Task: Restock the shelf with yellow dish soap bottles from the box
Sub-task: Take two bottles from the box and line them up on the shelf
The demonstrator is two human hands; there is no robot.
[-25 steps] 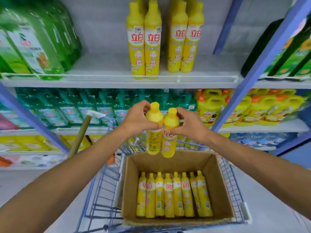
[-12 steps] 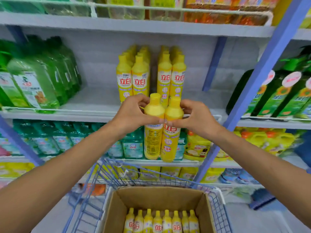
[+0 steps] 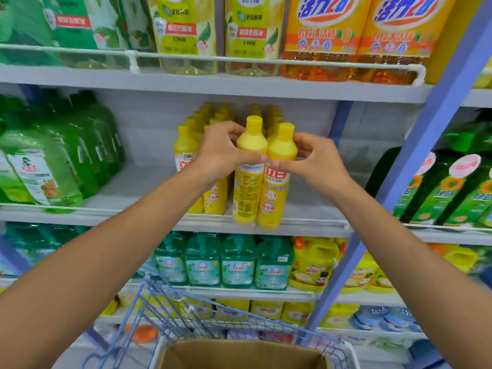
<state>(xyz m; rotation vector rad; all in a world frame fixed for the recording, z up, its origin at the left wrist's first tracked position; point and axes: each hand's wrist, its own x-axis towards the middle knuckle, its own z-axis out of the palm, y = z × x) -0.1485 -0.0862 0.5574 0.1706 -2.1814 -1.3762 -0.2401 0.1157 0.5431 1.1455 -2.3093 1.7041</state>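
Two yellow dish soap bottles are held side by side in front of the middle shelf (image 3: 149, 182). My left hand (image 3: 219, 150) grips the left bottle (image 3: 247, 187) at its shoulder. My right hand (image 3: 316, 158) grips the right bottle (image 3: 274, 198) the same way. Their bases hang at the shelf's front rail. Behind them stand rows of matching yellow bottles (image 3: 187, 153) on that shelf. The cardboard box (image 3: 239, 352) sits in the blue wire cart (image 3: 165, 310) at the bottom edge; its contents are out of view.
Green bottles (image 3: 53, 166) fill the shelf's left side, dark green ones (image 3: 439, 187) the bay to the right past a blue upright (image 3: 415, 155). Bare shelf lies on either side of the yellow rows. Teal (image 3: 221, 262) and yellow jugs sit below, refill pouches above.
Both hands have lifted the two bottles up from above the box to the middle shelf's front edge. The view has tilted upward, so the box has dropped nearly out of view.
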